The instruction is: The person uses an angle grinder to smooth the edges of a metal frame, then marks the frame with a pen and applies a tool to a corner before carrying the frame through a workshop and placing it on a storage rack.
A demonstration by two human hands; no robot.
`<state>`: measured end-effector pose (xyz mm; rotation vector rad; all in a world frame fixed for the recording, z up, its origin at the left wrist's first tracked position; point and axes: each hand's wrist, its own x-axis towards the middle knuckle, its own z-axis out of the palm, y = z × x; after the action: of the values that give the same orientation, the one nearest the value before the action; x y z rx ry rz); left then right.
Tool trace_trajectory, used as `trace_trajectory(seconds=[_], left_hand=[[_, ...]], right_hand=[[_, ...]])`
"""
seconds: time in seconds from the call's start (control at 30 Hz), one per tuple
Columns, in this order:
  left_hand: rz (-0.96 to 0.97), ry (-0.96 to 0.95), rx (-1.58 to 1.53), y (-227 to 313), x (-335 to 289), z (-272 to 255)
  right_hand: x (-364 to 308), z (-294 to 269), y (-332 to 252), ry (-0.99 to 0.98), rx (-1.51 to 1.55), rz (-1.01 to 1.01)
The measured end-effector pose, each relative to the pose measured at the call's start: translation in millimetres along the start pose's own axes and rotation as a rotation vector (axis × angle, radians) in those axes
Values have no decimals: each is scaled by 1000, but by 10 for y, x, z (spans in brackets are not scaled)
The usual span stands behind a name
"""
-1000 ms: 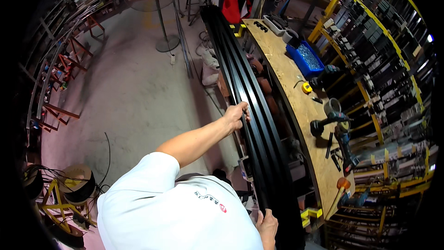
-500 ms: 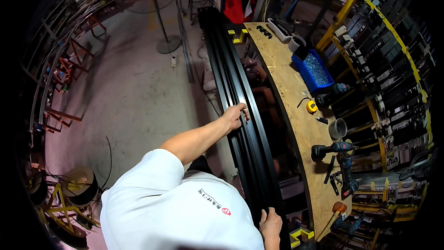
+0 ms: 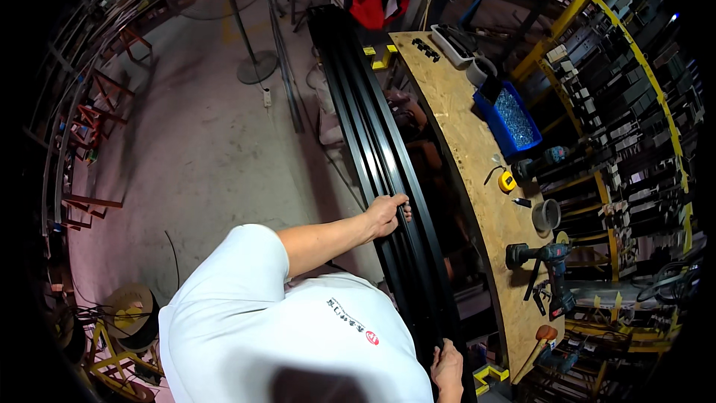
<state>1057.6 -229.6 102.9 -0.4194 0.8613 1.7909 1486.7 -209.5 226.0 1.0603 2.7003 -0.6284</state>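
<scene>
Long black metal profiles with lengthwise grooves run from the far middle toward my right side. Across them reaches my left hand, its fingers closed and curled over one of the raised ribs about midway along. Close to my body, my right hand grips the near part of the same black profiles, thumb and fingers bent. The undersides of both hands' fingers are partly hidden.
Right of the profiles stands a wooden workbench with a blue bin of small metal parts, a yellow tape measure, cordless drills and a mallet. Yellow brackets flank the profiles. A round-based stand is far left.
My left hand has slid nearer to me along the profiles, still closed. My right hand stays at the near end. The whole view has shifted slightly.
</scene>
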Motion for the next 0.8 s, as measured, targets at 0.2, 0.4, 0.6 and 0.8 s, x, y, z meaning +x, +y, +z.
trace_trajectory(seconds=[0.2, 0.4, 0.6, 0.8], left_hand=[[-42, -41, 80, 66, -57, -9], [-174, -57, 573, 245, -425, -26], [3, -95, 508, 483, -712, -495], [190, 20, 311, 737, -493, -1088]], right_hand=[[31, -61, -60, -106, 119, 37], [63, -12, -56, -34, 143, 237], [168, 198, -170, 268, -170, 14], [200, 444, -238, 249, -287, 107]])
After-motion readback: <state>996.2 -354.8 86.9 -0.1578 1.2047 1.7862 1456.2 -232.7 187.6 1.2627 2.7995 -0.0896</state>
